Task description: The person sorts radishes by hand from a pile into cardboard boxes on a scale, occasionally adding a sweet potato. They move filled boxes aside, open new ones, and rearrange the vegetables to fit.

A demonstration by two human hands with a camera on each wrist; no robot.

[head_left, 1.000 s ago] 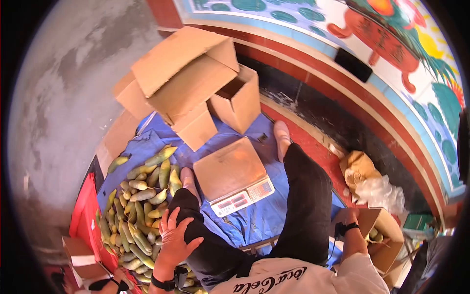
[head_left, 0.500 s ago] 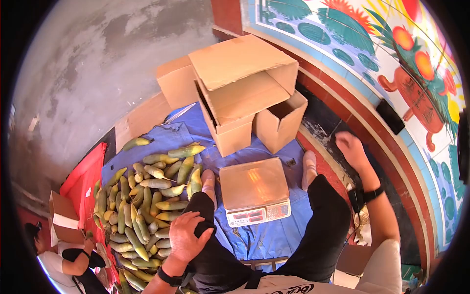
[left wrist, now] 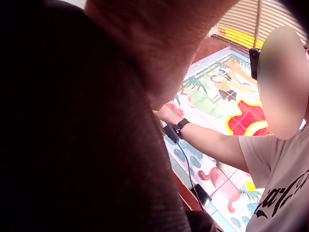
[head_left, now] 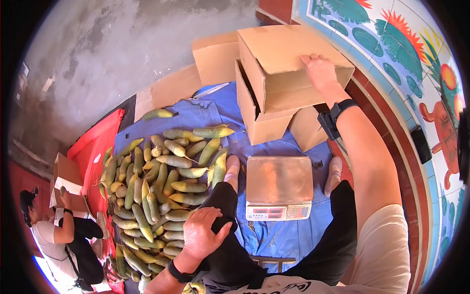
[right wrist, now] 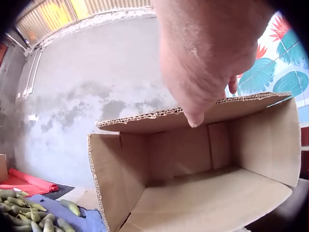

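Note:
My right hand [head_left: 320, 71] is at the upper edge of a cardboard box [head_left: 289, 46] that lies on its side with its mouth facing me. In the right wrist view, the thumb of my right hand [right wrist: 207, 72] hangs inside the box's cut edge and the other fingers lie over the outside, pinching the cardboard wall [right wrist: 145, 118]. The box's inside is bare brown board. My left hand [head_left: 203, 232] rests on my left knee, fingers loosely spread and holding nothing. The left wrist view is mostly filled by dark trouser cloth [left wrist: 87, 145].
A flat-topped electronic scale [head_left: 279, 181] stands between my feet on a blue tarp [head_left: 235, 245]. Left of it lies a heap of green radishes [head_left: 161, 191]. More cardboard boxes [head_left: 308, 127] stand under and behind the held one. Another person [head_left: 54, 230] sits at far left.
My right hand has come up from beside the carton on my right, across to the big box, and now grips its edge. The head view has turned rightward. My left hand stays on the knee.

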